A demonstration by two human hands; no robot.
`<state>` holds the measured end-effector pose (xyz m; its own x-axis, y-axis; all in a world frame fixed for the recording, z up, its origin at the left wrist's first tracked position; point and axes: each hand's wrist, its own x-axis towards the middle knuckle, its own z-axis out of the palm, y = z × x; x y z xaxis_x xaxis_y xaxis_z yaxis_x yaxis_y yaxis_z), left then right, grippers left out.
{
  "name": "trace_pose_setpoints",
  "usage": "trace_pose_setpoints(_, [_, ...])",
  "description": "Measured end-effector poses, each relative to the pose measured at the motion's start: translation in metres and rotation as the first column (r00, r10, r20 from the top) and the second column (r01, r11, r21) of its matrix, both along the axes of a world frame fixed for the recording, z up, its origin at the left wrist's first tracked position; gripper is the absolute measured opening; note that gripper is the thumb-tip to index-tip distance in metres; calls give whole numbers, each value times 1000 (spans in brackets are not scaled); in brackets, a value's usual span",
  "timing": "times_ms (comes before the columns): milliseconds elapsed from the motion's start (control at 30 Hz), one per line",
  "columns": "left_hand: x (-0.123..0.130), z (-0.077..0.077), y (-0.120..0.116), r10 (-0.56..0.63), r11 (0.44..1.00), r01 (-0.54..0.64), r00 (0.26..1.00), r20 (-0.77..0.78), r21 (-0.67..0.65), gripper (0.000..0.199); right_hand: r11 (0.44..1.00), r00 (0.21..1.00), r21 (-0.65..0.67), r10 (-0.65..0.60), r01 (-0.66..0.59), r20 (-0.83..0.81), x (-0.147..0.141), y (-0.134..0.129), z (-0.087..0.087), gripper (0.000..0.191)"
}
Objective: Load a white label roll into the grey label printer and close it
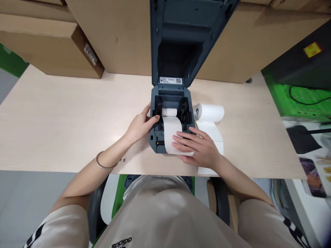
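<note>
Printer (155,146) sits mid-frame on the bench (77,113), its lid (181,31) hinged wide open toward top ctr. Inside, a small white roll (169,112) lies btwn the black holders (184,109), and a paper strip (172,131) lies in front of it, down to the printer's front edge.

L hand (142,125) is at the printer's L side: thumb over the rim, index along the outer wall, other fingers mostly hidden, so can't tell if they pinch. R hand (201,148) lies over the strip's lower R part, long fingers slightly spread on top, thumb below near the strip's end; can't tell if paper is pinched btwn thumb & index.

To do this well, IMO: L hand should just brace the case, thumb clear of the holder so the roll can turn. R hand wants light, even pressure, fingertips flat, no nails, b/c a crease or skew would likely make the paper run crooked. Line the strip's edges up w/ the roll's ends, & take up slack gently, pulling straight toward bottom ctr, not off to the R.

Also watch the loose strip (212,131) running under the R hand/wrist to the bench's front edge, next to the spare roll (212,113) R of ctr: a dragging wrist could tug it.
</note>
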<state>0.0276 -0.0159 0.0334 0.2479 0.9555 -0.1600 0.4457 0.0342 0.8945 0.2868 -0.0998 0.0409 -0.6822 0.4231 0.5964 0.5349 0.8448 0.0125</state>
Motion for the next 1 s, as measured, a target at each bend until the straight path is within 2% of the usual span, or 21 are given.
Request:
trace_pose_setpoints(267, [-2, 13, -2, -55, 998, 50, 970, -236, -28, 77, 1000, 999, 9, 23, -23, 29, 3, 1, -5, 33])
trace_pose_setpoints(333, [-5, 11, -4, -20, 996, 43, 952, -304, 72, 73, 999, 999, 28, 29, -30, 42, 3, 0, -6, 34])
trace_pose_setpoints(367, [-7, 8, -6, 23, 980, 43, 946, -322, 197, 70, 998, 998, 47, 37, -39, 48, 3, -1, -6, 34])
trace_pose_setpoints(400, [-10, 5, -7, 70, 932, 53, 944, -322, 359, 65, 997, 998, 66, 46, -50, 53, 3, -3, -5, 33])
trace_pose_setpoints(433, [-12, 2, -8, 103, 841, 81, 947, -304, 535, 59, 994, 996, 87, 59, -65, 63, 2, -5, -5, 32])
trace_pose_setpoints(500, [-14, -4, -11, 55, 565, 183, 965, -258, 804, 45, 985, 991, 134, 98, -110, 89, 0, -8, -4, 35])
trace_pose_setpoints(567, [-13, -6, -14, -79, 294, 287, 958, -276, 912, 33, 976, 987, 161, 136, -149, 90, -3, -9, -4, 43])
trace_pose_setpoints(600, [-11, -5, -16, -136, 194, 324, 944, -302, 926, 29, 970, 984, 172, 161, -171, 72, -6, -9, -5, 49])
trace_pose_setpoints(633, [-9, -4, -19, -180, 118, 351, 927, -328, 929, 26, 963, 981, 187, 191, -195, 43, -8, -8, -7, 54])
trace_pose_setpoints(667, [-6, -2, -22, -215, 66, 373, 911, -352, 926, 24, 953, 974, 204, 225, -222, 11, -11, -8, -9, 57])
trace_pose_setpoints(733, [0, 1, -27, -262, 3, 407, 882, -392, 913, 34, 924, 952, 253, 304, -286, -33, -14, -9, -15, 59])
trace_pose_setpoints(800, [4, 1, -31, -284, -30, 448, 853, -438, 893, 45, 889, 927, 315, 369, -332, -65, -14, -12, -18, 50])
trace_pose_setpoints(867, [6, 0, -33, -274, -56, 486, 833, -482, 872, 46, 875, 915, 355, 388, -328, -111, -9, -12, -13, 35])
trace_pose_setpoints(967, [6, -3, -32, -233, -98, 508, 824, -516, 856, 33, 917, 923, 364, 270, -161, -273, 6, 13, 12, 36])
trace_pose_setpoints(1000, [5, -3, -32, -220, -111, 514, 822, -526, 850, 28, 929, 910, 364, 203, -62, -362, 12, 31, 22, 24])
